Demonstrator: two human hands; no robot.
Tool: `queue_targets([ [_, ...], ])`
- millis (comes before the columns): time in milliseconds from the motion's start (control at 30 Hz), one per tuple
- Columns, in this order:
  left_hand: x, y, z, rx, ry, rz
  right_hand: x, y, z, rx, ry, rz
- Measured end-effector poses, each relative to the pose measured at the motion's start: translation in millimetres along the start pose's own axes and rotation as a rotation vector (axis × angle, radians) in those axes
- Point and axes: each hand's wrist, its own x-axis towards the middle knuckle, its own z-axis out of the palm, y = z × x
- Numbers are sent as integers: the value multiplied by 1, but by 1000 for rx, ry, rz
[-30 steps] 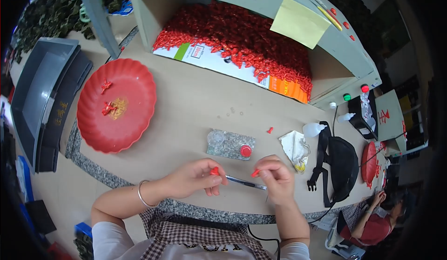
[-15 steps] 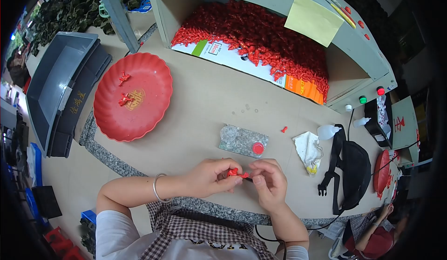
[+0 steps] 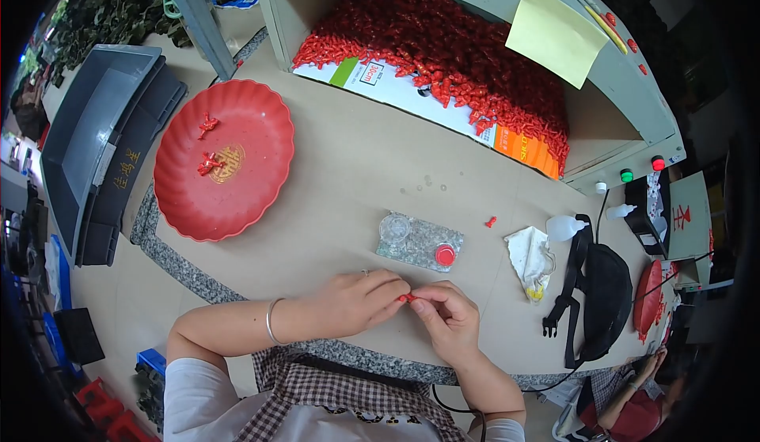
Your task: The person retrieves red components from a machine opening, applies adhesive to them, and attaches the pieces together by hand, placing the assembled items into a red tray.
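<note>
My left hand (image 3: 360,306), with a bangle at its wrist, is closed with thumb and fingers pinching a small red plastic figure (image 3: 406,298). My right hand (image 3: 450,321) meets it from the other side, thumb and forefinger closed on the same figure. Most of the figure is hidden by the fingers. Just beyond the hands lies a grey speckled stone slab (image 3: 416,240), bearing a clear round dish (image 3: 395,227) and a red round cap (image 3: 445,255). A loose red piece (image 3: 491,222) rests on the table right of the slab.
A red scalloped plate (image 3: 261,197) with two red figures stands left, beside grey bins (image 3: 103,157). Behind, a shelf holds a heap of red pieces (image 3: 443,54). A white cloth (image 3: 528,258), squeeze bottle (image 3: 564,227) and black waist bag (image 3: 603,295) lie right. Another person (image 3: 633,402) sits far right.
My hands have come together, the right fingers now pinching the red figure. A thin dark thing seen by the right fingers earlier is out of sight. The view has shifted slightly.
</note>
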Motion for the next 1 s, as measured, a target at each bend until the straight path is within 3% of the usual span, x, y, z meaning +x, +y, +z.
queue_targets([
  [167,2,1,2,-621,-75,-334,-2,12,-5,338,-38,155],
  [267,1,-2,2,-636,-56,-330,0,9,-3,310,-44,125],
  [467,-1,1,5,-243,78,-117,-2,2,6,107,-1,62],
  [833,-1,4,4,-575,53,-265,-7,7,7,225,33,64],
  [1000,-2,4,1,-711,25,-304,-6,3,9,115,53,-76],
])
